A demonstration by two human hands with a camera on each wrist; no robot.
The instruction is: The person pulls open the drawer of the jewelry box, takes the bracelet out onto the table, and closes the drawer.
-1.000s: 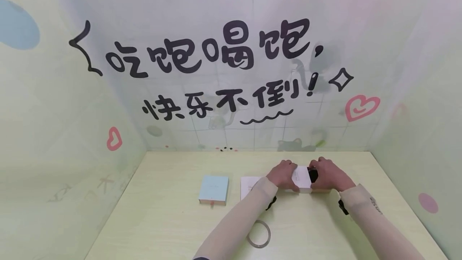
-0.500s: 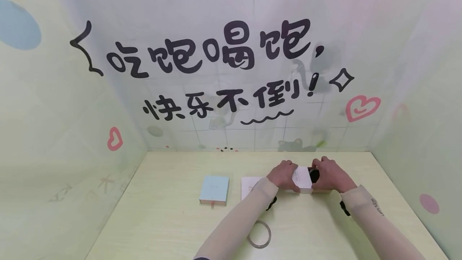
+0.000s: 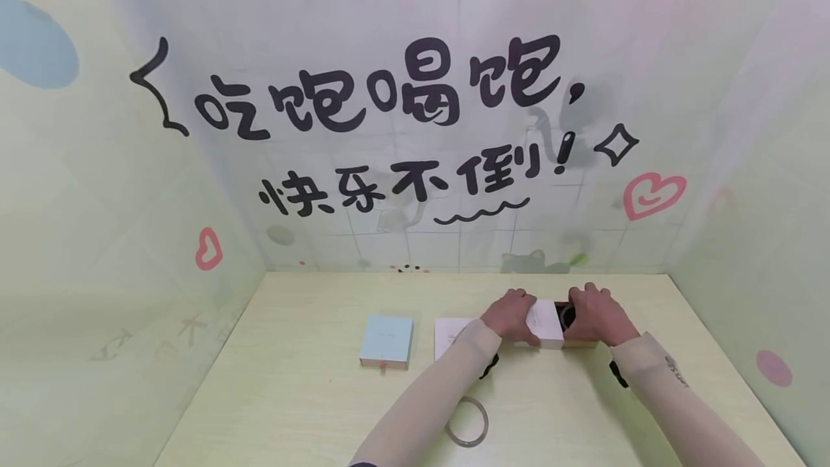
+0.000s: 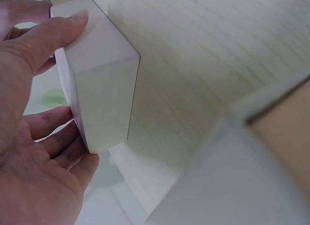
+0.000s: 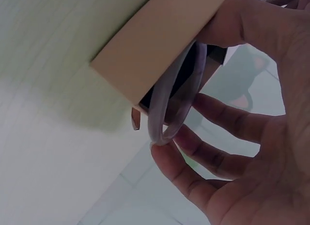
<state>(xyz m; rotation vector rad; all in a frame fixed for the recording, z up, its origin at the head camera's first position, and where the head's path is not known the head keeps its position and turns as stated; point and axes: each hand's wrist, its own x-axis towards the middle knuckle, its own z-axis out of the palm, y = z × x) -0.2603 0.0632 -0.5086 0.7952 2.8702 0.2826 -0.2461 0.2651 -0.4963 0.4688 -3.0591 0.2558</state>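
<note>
My left hand (image 3: 512,317) grips the white sleeve (image 3: 546,323) of a slide-out gift box at the back right of the table. In the left wrist view its thumb lies on one side of the sleeve (image 4: 104,36), the fingers on the opposite side. The pinkish-tan drawer (image 5: 140,53) is partly out of the sleeve, its dark lining showing. My right hand (image 3: 599,314) pinches a pale lilac bangle (image 5: 161,96) between thumb and fingers. The bangle stands tilted, partly inside the drawer and partly beyond its edge. A small ribbon tab (image 5: 136,118) hangs from the drawer's end.
A light blue box (image 3: 387,337) with a ribbon tab stands left of centre. Another white box (image 3: 446,336) lies partly behind my left forearm. Near the front, a second, greyish bangle (image 3: 486,424) lies flat beside that sleeve. Printed walls (image 3: 454,251) close off the back and sides.
My right hand has shifted slightly to the right, and the bangle's rim now shows against the dark lining. My left hand and the sleeve stay nearly in place.
</note>
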